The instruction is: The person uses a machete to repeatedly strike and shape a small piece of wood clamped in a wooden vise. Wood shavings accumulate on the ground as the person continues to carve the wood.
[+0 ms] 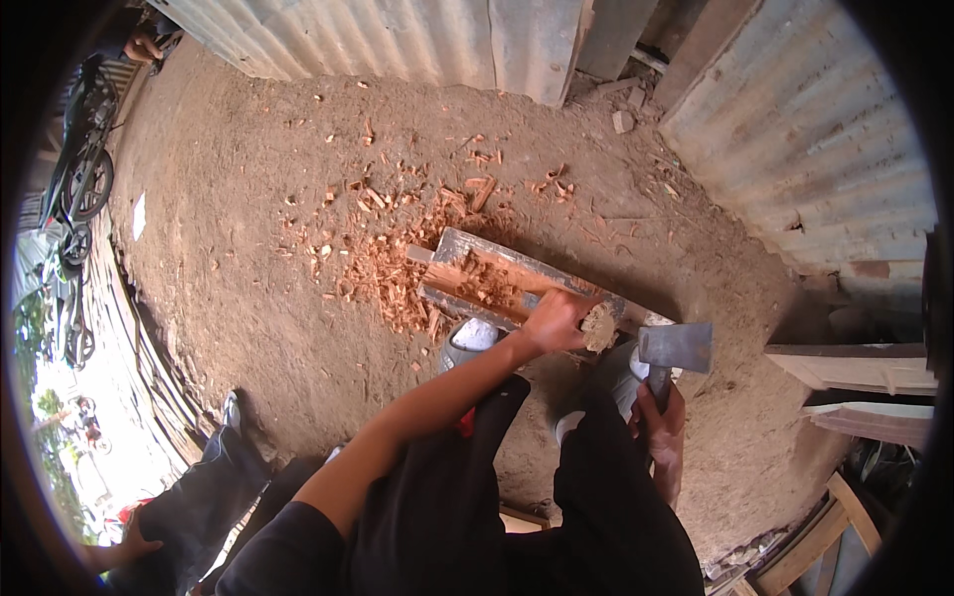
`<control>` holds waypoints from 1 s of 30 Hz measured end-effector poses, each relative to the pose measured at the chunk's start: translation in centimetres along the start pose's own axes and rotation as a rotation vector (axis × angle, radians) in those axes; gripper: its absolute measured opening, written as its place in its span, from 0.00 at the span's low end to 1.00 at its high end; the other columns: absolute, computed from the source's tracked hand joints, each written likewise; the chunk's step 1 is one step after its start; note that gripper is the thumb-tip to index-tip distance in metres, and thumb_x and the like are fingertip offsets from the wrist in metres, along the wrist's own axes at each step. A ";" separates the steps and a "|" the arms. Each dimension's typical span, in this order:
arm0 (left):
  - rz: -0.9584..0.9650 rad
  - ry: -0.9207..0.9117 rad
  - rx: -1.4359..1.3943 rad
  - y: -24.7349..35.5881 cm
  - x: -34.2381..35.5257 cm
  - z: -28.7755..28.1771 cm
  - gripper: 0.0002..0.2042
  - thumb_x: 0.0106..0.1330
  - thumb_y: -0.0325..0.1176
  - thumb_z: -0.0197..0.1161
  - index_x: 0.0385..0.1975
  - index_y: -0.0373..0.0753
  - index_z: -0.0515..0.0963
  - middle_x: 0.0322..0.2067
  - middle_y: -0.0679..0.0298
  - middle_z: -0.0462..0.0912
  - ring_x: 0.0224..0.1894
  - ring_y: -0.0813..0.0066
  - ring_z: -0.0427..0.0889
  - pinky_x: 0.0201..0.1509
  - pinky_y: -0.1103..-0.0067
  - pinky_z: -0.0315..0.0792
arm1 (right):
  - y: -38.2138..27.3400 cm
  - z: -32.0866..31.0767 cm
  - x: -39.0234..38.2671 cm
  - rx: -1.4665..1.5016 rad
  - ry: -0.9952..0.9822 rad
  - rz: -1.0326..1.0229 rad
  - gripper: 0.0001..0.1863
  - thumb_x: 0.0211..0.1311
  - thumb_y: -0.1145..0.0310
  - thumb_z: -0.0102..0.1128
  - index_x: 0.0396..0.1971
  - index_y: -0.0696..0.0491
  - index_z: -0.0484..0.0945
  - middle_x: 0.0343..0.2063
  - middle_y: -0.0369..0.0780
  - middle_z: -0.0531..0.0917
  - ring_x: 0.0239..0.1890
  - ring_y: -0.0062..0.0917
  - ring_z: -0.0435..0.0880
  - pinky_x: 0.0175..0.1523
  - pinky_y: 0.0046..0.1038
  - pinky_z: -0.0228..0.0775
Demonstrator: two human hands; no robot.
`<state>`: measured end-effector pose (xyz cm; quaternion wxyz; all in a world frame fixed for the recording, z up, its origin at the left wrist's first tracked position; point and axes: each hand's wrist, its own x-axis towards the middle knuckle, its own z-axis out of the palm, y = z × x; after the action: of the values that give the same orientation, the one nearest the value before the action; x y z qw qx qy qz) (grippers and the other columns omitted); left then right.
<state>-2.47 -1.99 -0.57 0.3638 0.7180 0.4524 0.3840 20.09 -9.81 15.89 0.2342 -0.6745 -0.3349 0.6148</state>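
My left hand is closed round a tool with a frayed, pale wooden top, held over a long wooden block on the ground. The block's hollowed middle holds reddish chips; the tool's lower end is mostly hidden, with some dull metal showing left of my fingers. My right hand is closed on the handle of an axe-like tool, its broad grey metal head upright just right of the block's near end. My shoes are beside the block's near side.
Shavings lie scattered over the dirt ground. Corrugated sheets bound the top and right, with boards at right. A co-worker's legs and hand are at lower left, another person's hand at upper left, near parked motorbikes.
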 end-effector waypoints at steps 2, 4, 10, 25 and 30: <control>-0.063 -0.055 0.045 0.0 0.3 -0.2 0.31 0.46 0.37 0.71 0.56 0.37 0.80 0.26 0.46 0.84 0.32 0.46 0.86 0.39 0.58 0.80 | 0.1 -0.1 0.0 0.011 0.006 -0.005 0.13 0.73 0.62 0.62 0.43 0.56 0.73 0.20 0.35 0.75 0.16 0.20 0.75 0.19 0.25 0.67; -0.106 -0.118 0.092 0.2 0.7 -0.4 0.32 0.46 0.34 0.68 0.57 0.37 0.79 0.26 0.45 0.84 0.32 0.46 0.86 0.39 0.57 0.80 | 0.5 -0.3 0.1 -0.005 0.001 0.003 0.13 0.73 0.62 0.62 0.42 0.56 0.73 0.20 0.35 0.75 0.16 0.20 0.75 0.19 0.24 0.67; -0.099 -0.119 0.109 0.0 0.9 -0.1 0.33 0.44 0.31 0.66 0.58 0.38 0.79 0.26 0.44 0.84 0.32 0.44 0.86 0.39 0.57 0.80 | 0.7 -0.3 0.1 -0.068 0.005 -0.067 0.13 0.73 0.62 0.62 0.41 0.56 0.73 0.20 0.35 0.75 0.16 0.19 0.74 0.20 0.24 0.67; -0.099 0.089 0.004 0.7 1.7 -0.4 0.18 0.47 0.33 0.69 0.41 0.38 0.83 0.29 0.48 0.85 0.33 0.46 0.86 0.38 0.59 0.79 | 1.3 1.2 3.9 -0.354 -0.031 -0.229 0.13 0.72 0.64 0.63 0.43 0.60 0.76 0.20 0.39 0.79 0.20 0.27 0.79 0.27 0.32 0.71; -0.124 0.034 0.044 1.1 1.5 -0.3 0.15 0.50 0.36 0.68 0.37 0.38 0.81 0.27 0.49 0.85 0.32 0.46 0.85 0.37 0.58 0.79 | -1.1 1.8 2.8 -0.121 0.049 -0.233 0.15 0.73 0.62 0.61 0.40 0.61 0.77 0.17 0.41 0.79 0.17 0.24 0.79 0.24 0.31 0.70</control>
<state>-1.86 -0.87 0.83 0.3631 0.6899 0.5105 0.3629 18.25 -7.24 14.56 0.2711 -0.6588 -0.4416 0.5454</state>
